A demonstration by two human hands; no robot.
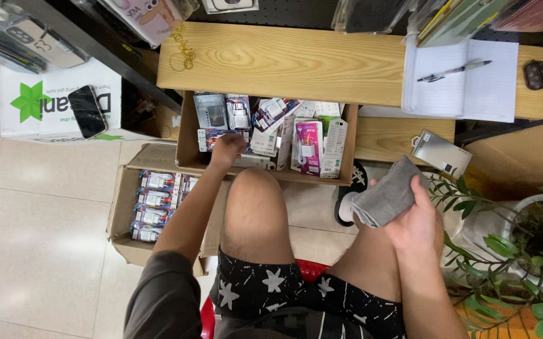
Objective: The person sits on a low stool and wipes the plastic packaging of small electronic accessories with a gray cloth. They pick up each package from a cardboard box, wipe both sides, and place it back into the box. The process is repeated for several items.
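My left hand reaches into an open cardboard box under the wooden shelf, fingers closed on a small packaged item among several boxed accessories. My right hand holds a folded grey cloth above my right knee. I sit on a red stool, bare knees forward.
A second cardboard box of small packages sits on the tiled floor at left. The wooden shelf carries an open notebook with a pen. A phone lies on a white box; a potted plant stands at right.
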